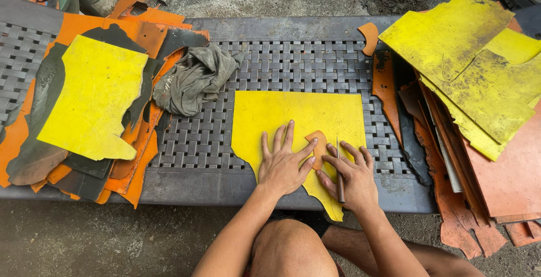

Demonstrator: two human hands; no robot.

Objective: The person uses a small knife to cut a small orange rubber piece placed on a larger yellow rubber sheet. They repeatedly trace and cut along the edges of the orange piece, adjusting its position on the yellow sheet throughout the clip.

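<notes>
Clearly the bench [282,65] is the biggest thing, a grey slab with a basket-weave lattice top, its left end buried under stacked sheets and its right end lost beneath more. On the right a heap of orange sheets [496,181] and scuffed, dirt-stained yellow sheets [479,68] runs off the picture's edge, so their full outlines cannot be read. On the left, a clean yellow sheet [93,99] with a ragged lower edge lies over dark and orange offcuts [132,173]. A crumpled grey rag [194,77] sits on the lattice just beside that pile.

At the middle lies the yellow sheet being worked [298,119], flat, smooth, with a cut tongue hanging over the bench's near edge. The left hand [283,164] presses flat on it, fingers spread and holding nothing. A small orange template [319,144], rounded and leaf-like, rests on the sheet between both hands, partly covered by fingertips. The right hand [352,178] has its fingers curled round a thin knife [340,175]; its brown handle shows, and its slim blade points up beside the template.
</notes>
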